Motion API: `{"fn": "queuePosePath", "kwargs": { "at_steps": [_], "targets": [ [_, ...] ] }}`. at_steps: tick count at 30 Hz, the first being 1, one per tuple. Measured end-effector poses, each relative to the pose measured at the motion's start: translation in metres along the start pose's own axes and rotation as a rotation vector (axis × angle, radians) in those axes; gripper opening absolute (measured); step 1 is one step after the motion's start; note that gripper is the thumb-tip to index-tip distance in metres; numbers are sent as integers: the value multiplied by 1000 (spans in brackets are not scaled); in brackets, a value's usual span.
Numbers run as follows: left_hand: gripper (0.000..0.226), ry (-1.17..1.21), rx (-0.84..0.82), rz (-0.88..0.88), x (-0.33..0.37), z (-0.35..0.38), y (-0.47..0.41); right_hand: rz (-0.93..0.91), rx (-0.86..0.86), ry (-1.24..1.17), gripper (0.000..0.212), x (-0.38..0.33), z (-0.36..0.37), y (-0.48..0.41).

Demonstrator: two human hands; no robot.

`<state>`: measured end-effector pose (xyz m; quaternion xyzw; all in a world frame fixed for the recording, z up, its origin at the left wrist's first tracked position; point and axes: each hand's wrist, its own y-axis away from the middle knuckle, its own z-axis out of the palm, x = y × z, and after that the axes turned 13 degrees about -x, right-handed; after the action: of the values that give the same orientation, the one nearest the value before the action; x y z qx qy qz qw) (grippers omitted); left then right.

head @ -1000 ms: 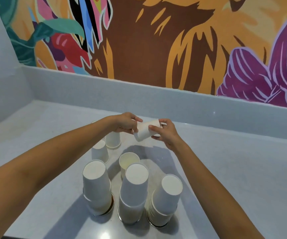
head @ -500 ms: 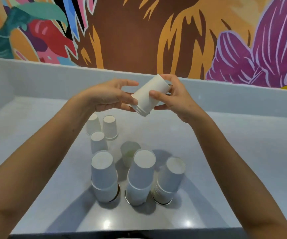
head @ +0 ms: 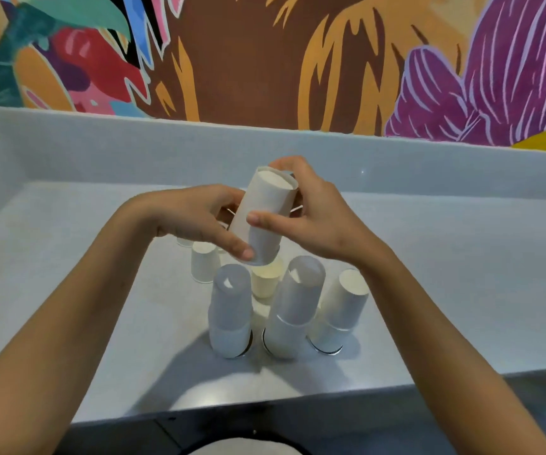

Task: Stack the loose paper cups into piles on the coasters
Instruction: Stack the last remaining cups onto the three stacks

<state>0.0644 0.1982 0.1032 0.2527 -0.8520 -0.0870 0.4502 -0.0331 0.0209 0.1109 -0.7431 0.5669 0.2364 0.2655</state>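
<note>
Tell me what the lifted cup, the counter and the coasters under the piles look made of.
Lifted cup: paper, matte white, no sheen. Counter: smooth pale grey, perhaps stone or solid surface; glare spots near its front. Coasters: thin dark rims glint, possibly metal; mostly hidden.

Light: bright, given from above.
Shadows: cast softly on the desk.
Glare: seen near the desk's front edge.
Focus: slightly softened throughout.

Bare left grip, bare right grip, bare forearms, short fingernails
</note>
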Motion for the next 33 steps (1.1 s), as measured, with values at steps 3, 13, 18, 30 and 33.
{"fn": "queuePosePath", "kwargs": {
  "at_steps": [3,13,18,30,33],
  "targets": [
    [72,5,-27,15,-10,12,9,-23,-43,34,64,-6,17,7],
    [72,125,-109,42,-62,50,2,50,-159,245,66,1,66,16],
    [77,167,-81,46,-93,73,-16,98,-175,440,62,4,79,19],
    [99,186,113,41,-155,152,-42,39,497,127,56,41,52,60],
    [95,198,184,32,-162,166,-45,87,605,-24,69,74,47,83]
  ]
}}
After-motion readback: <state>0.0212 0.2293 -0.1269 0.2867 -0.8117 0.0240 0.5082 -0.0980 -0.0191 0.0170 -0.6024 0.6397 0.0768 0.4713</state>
